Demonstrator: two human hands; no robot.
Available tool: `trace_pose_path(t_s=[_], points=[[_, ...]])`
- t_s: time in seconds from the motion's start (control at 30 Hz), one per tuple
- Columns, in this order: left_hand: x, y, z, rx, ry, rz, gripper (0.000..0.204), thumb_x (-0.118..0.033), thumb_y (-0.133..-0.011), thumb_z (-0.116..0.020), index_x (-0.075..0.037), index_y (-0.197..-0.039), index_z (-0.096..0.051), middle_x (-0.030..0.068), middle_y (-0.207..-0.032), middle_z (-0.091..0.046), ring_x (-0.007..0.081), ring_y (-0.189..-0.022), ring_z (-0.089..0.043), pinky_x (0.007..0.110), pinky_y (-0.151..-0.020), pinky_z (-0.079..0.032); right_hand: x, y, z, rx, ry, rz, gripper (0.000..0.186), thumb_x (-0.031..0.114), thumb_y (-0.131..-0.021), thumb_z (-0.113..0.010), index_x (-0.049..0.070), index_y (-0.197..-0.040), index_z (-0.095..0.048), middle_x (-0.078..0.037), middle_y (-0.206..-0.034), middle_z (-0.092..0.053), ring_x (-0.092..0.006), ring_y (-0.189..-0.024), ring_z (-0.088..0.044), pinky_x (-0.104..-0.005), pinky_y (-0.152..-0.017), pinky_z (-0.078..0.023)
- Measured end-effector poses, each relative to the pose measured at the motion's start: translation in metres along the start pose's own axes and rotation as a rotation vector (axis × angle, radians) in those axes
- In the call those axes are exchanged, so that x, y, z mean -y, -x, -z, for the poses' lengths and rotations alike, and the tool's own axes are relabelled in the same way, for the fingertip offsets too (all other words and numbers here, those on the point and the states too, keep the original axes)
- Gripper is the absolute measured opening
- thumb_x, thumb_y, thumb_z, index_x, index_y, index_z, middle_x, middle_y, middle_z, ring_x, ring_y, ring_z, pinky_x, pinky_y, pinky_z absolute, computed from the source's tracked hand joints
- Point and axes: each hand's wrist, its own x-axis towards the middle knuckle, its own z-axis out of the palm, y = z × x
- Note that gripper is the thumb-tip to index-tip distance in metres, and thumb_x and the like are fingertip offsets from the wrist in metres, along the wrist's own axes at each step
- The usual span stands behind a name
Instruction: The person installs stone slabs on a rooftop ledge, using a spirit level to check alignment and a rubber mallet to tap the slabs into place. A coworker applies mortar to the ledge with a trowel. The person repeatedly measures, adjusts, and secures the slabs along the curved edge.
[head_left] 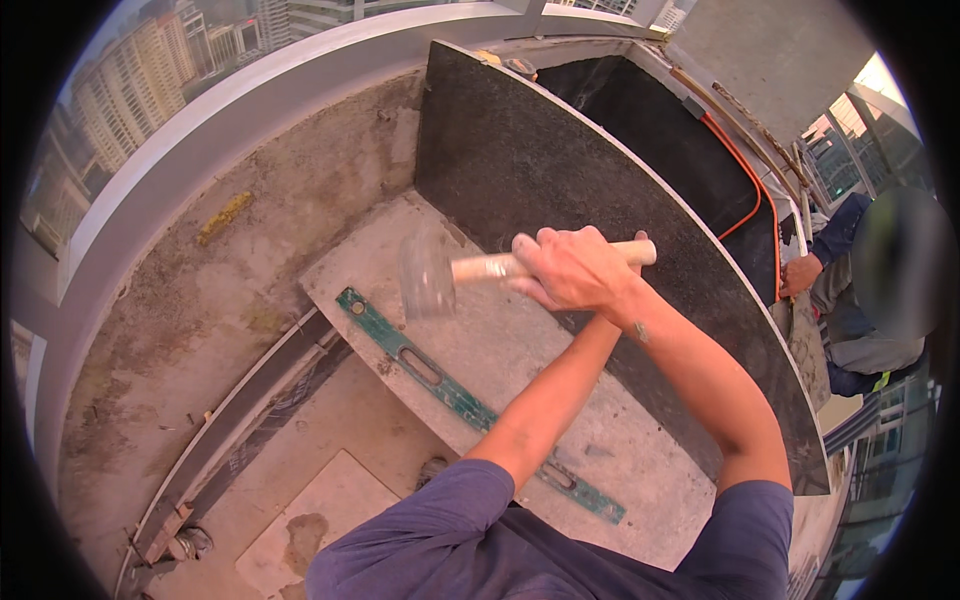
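Observation:
My right hand is closed around the pale wooden handle of a mallet. The mallet's grey head is smeared by motion and hangs over the concrete ledge. My left forearm reaches up behind my right wrist. Most of my left hand is hidden there; a fingertip shows by the handle's end, and its grip cannot be made out. Beyond both hands a large dark stone slab stands on edge along the ledge. A green spirit level lies on the ledge, partly under my left arm.
At the right a co-worker's hand touches an orange-edged dark panel behind the slab. A concrete wall with a metal railing curves along the left, above tall buildings. Below the ledge lies a lower floor with a pale board.

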Motion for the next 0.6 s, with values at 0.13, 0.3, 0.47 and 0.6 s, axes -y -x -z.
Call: trace_pose_path(t_s=[0.13,0.3,0.47,0.6], points=[[-0.016,-0.006,-0.009,-0.306,0.220,0.280,0.086,-0.066,-0.102,-0.063,-0.008,-0.158,-0.035,0.0305,-0.159,-0.041,0.0485,-0.147,-0.040,0.056,-0.121,-0.040,-0.044,-0.010,0.004,-0.056,-0.094,-0.848,0.053,0.054,-0.109,-0.057,0.001,-0.112,-0.062,-0.025,-0.088,-0.076,-0.0448,-0.084,-0.077,-0.0546,-0.070,-0.063],[-0.032,0.008,-0.004,-0.277,0.343,0.404,0.117,-0.065,-0.100,-0.065,0.001,-0.173,-0.003,0.0427,-0.173,-0.014,0.0655,-0.159,-0.016,0.066,-0.126,-0.033,-0.059,-0.021,-0.001,-0.141,-0.022,-0.631,0.057,0.057,-0.111,-0.052,0.001,-0.111,-0.060,-0.027,-0.091,-0.077,-0.0501,-0.086,-0.076,-0.0598,-0.077,-0.060],[-0.042,0.022,0.025,0.038,0.144,-0.075,0.111,-0.065,-0.103,-0.058,0.001,-0.173,-0.002,0.0396,-0.175,-0.012,0.0646,-0.159,-0.018,0.065,-0.126,-0.035,-0.007,-0.002,0.007,-0.200,-0.060,-0.253,0.050,0.052,-0.108,-0.059,0.002,-0.111,-0.058,-0.025,-0.086,-0.075,-0.0460,-0.078,-0.076,-0.0556,-0.068,-0.060],[-0.041,0.011,0.010,0.042,-0.112,0.070,0.107,-0.064,-0.106,-0.053,0.001,-0.173,0.000,0.0371,-0.176,-0.010,0.0639,-0.159,-0.019,0.064,-0.125,-0.036,-0.022,0.012,0.008,-0.100,0.067,-0.142,0.048,0.053,-0.106,-0.063,0.005,-0.113,-0.062,-0.022,-0.087,-0.076,-0.0424,-0.078,-0.077,-0.0530,-0.067,-0.062]])
